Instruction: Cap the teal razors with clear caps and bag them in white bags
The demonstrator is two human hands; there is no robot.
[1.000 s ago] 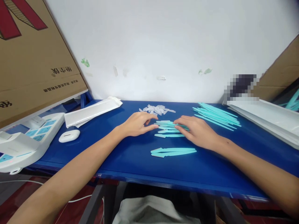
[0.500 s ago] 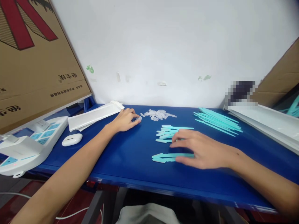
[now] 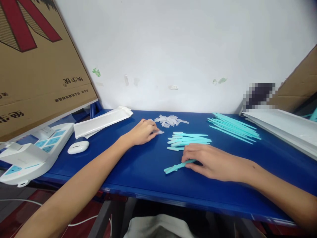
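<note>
My right hand (image 3: 198, 160) pinches turquoise eyebrow razors (image 3: 173, 168) by the handle. They lie closely together, so I cannot tell whether it is one or two. Their heads point left, just above the blue table. My left hand (image 3: 146, 131) has its thumb and fingers closed on a small translucent plastic cap (image 3: 160, 132), low over the tabletop. Right behind it is a loose pile of similar caps (image 3: 169, 121). Several more razors (image 3: 189, 139) lie side by side beyond my right hand, heads to the left. Farther right is a bigger fan of turquoise razors (image 3: 234, 128).
At the left stand a white power strip (image 3: 47, 155) with plugs, a white earbud case (image 3: 78, 147) and a white plastic packet (image 3: 102, 122). A cardboard box (image 3: 44, 66) leans behind them. A white tray (image 3: 292, 127) sits at the right edge of the blue table (image 3: 138, 168).
My right hand has closed on razors that lay apart before and has drawn them together, heads tilting down-left. My left hand has moved right, bringing the cap in front of the pile.
</note>
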